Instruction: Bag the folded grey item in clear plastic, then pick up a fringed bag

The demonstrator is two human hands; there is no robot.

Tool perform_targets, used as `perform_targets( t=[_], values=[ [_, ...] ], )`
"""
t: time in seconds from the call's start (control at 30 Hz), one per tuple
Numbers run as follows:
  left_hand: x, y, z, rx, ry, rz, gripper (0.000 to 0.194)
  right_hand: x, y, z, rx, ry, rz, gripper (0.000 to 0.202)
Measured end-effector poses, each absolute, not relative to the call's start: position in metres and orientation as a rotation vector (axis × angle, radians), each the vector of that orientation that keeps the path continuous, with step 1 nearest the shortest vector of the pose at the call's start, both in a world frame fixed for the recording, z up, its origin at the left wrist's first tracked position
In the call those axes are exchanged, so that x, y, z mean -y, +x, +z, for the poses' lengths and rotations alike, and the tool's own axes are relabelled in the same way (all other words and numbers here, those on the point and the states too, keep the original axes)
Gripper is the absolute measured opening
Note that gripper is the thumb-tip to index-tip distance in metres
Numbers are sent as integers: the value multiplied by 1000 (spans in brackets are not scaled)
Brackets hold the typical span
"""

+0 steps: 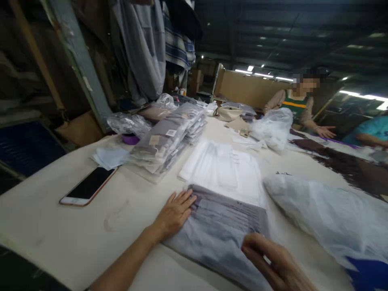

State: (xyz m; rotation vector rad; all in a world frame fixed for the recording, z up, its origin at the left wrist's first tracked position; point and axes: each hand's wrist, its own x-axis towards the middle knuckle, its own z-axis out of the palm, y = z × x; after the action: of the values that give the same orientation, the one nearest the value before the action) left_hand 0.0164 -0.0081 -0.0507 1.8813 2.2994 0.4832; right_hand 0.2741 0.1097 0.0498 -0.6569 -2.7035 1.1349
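Note:
A folded grey garment point(224, 226) lies on the white table point(60, 234) right in front of me, partly in a thin clear bag. My left hand point(176, 212) rests flat on its left edge, fingers spread. My right hand point(277, 264) is at the garment's near right corner, fingers curled on the plastic there; whether it pinches the bag is hard to tell. Just beyond the garment lie flat white plastic bags point(224, 167).
A stack of bagged grey garments point(169, 139) stands at the middle left, a phone point(87, 186) left of it. A bulky clear plastic bag point(327, 214) lies at right. Dark fabric point(348, 165) and two other people point(303, 105) are at the far right.

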Motion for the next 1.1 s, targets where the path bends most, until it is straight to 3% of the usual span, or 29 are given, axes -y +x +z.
perform_targets(
  t=[0.27,0.53,0.7,0.8,0.93,1.03,1.1],
  values=[
    [13,13,-63,-2279,1811,695,44,-110,126,43,3328,-279,861,19],
    [9,14,-69,-2284,1747,757,47,-118,92,7,3462,-489,558,3],
    [9,15,-73,-2282,1743,761,47,-134,93,3,3398,-768,379,51],
    [9,14,-74,-2277,1741,768,46,-146,105,12,3349,-855,309,49],
    [9,14,-75,-2274,1725,804,47,-133,133,19,3229,-837,248,18],
    [9,15,-73,-2272,1718,841,46,-98,155,-4,3142,-559,227,28],
    [9,15,-71,-2269,1715,855,46,-76,165,-27,3016,-119,152,51]
  ],
)
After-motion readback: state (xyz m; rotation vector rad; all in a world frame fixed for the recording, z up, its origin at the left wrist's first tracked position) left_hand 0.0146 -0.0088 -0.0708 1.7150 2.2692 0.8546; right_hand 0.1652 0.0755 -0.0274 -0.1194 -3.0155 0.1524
